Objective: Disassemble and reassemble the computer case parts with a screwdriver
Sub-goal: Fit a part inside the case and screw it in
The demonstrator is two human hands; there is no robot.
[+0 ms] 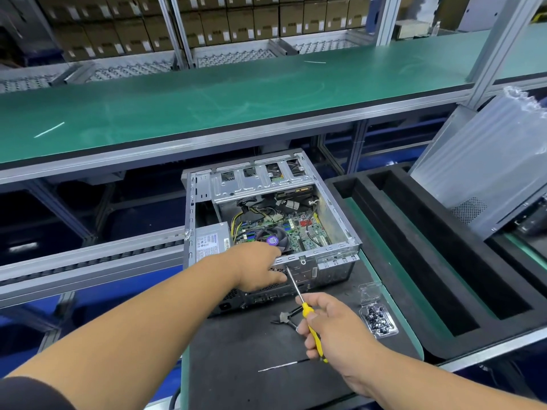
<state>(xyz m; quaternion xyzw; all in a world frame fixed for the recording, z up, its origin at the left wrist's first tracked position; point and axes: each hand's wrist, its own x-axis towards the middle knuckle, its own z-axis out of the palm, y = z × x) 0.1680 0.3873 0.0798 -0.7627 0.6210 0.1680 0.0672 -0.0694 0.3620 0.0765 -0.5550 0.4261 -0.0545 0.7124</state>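
Open computer case lies on its side at centre frame, on a dark work mat, side panel off, interior exposed. Visible inside: motherboard, CPU fan with a purple hub label, power supply at the left, drive cage at the far end. Left hand rests on the near top edge of the case, fingers bent over the rim beside the fan; whether it grips anything small cannot be told. Right hand, lower centre-right, holds a yellow-handled screwdriver, fingers curled round the handle. Shaft runs up and to the left; tip meets the case's rear panel just below the rim, next to the left thumb. On the mat under the shaft: side cutters. Right of the right hand: clear plastic tray of dark screws. Black foam insert occupies the right of the frame; a green-topped shelf spans the upper half.
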